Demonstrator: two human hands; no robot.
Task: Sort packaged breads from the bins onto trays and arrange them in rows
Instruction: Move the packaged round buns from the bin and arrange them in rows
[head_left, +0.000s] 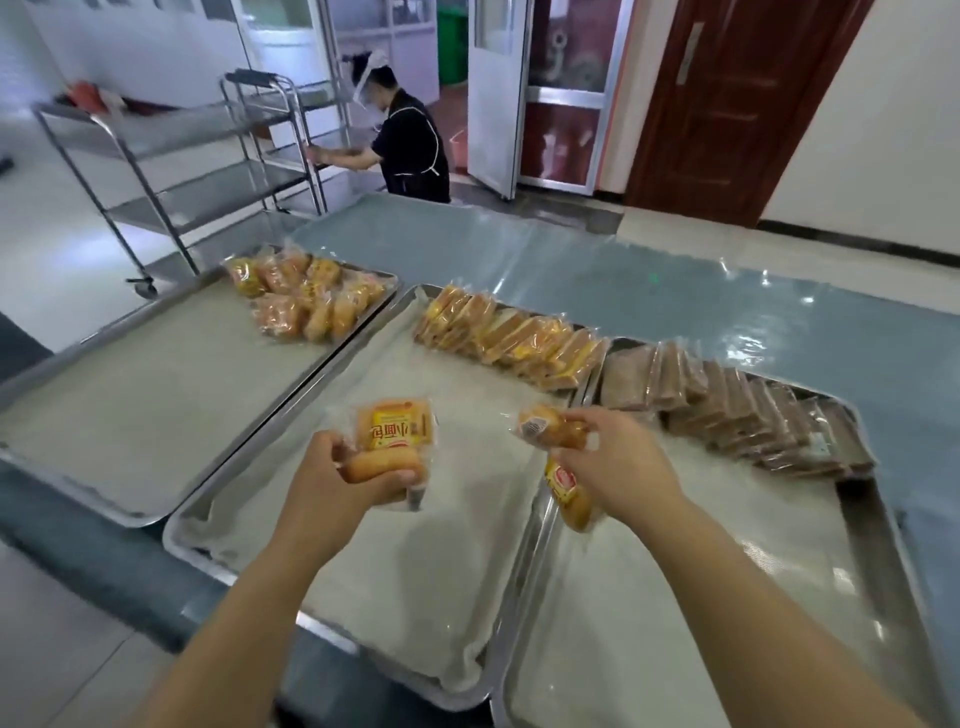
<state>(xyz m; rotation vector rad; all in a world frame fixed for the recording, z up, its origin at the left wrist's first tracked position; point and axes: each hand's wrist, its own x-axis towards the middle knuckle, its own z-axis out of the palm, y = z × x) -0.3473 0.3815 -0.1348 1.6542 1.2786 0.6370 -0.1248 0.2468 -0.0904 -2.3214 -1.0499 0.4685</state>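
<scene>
My left hand grips packaged small breads with a yellow label, held above the middle tray. My right hand holds two more bread packs, one at the fingertips and one hanging under the palm, over the seam between the middle and right trays. The left tray carries a cluster of yellow bread packs at its far corner. A row of orange-yellow sliced packs lines the middle tray's far edge. Brown packs run in a row on the right tray.
The trays sit on a table with a blue-grey cover. A person in dark clothes bends at steel trolleys beyond the table's far left. An open white door and a brown door stand behind.
</scene>
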